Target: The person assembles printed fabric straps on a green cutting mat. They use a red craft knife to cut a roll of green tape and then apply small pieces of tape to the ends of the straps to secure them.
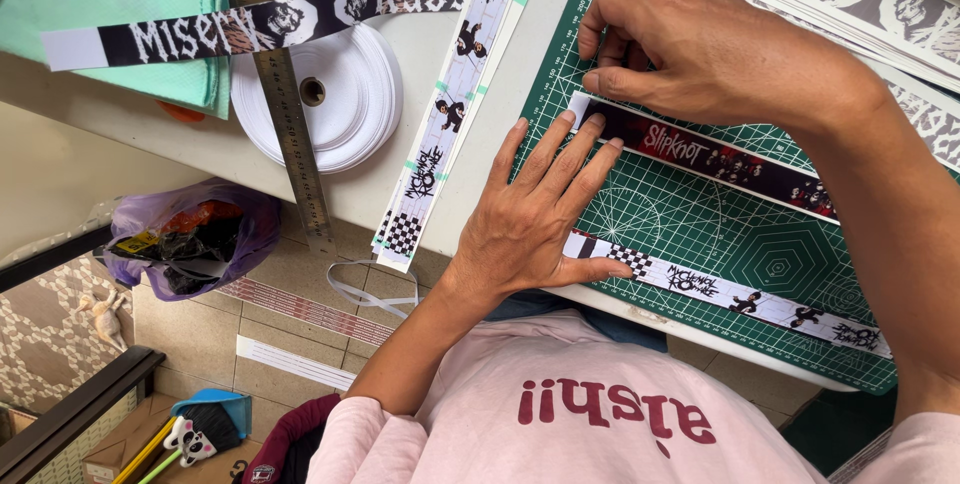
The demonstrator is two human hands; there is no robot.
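Both hands' fingertips [575, 122] on dark strip [700, 157]

- The dark printed strip [705, 157] under both hands is looking like glossy paper, catching a faint sheen.
- The green cutting mat [690, 234] is showing a matt, rubbery plastic surface with fine printed lines.
- The long ruler [283, 104] is gleaming as brushed steel.
- The white tape roll [340, 94] is appearing smooth and slightly shiny.
- The mint-green cloth [110, 4] is lying soft and matt.
- The purple bag [190, 234] is crinkling as thin, glossy plastic.
- The pink shirt [570, 414] is looking like matt cotton knit.
- The floor tiles [200, 344] are looking dull and slightly rough.
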